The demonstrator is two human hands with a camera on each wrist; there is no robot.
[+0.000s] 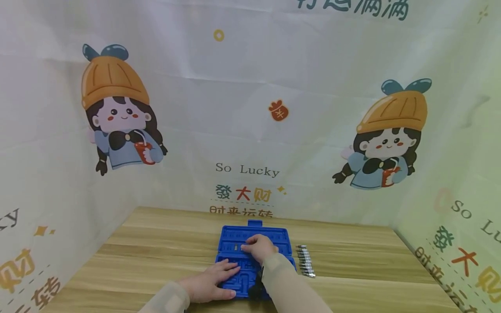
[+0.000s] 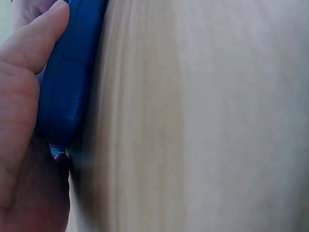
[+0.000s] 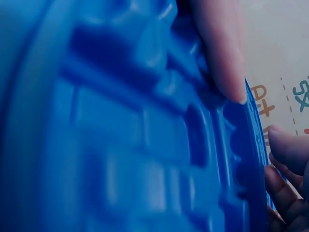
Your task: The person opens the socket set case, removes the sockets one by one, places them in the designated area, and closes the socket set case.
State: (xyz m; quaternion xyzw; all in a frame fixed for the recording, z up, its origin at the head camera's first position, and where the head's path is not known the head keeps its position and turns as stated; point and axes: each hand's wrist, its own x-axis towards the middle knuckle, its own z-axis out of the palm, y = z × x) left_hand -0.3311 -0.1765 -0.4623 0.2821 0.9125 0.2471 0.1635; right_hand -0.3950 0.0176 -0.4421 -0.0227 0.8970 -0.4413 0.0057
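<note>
An opened blue plastic case (image 1: 237,287) lies on the table, its moulded slots facing up. My left hand (image 1: 209,280) rests on the case's left side, fingers stretched over the near half and thumb along the front edge. In the left wrist view, that hand (image 2: 17,121) lies against the case's blue side wall (image 2: 72,72). My right hand (image 1: 260,248) reaches over the far half, fingers bent and tips down at its lower slot row. A small brass-coloured piece (image 1: 236,247) stands in a slot left of those fingertips. Whether the right fingers (image 3: 282,188) pinch anything is hidden.
Right of the case, several small silvery metal pieces (image 1: 306,261), like bits or sockets, lie in a row on the wooden table (image 1: 352,261). A printed curtain (image 1: 188,130) hangs behind the table and along both sides.
</note>
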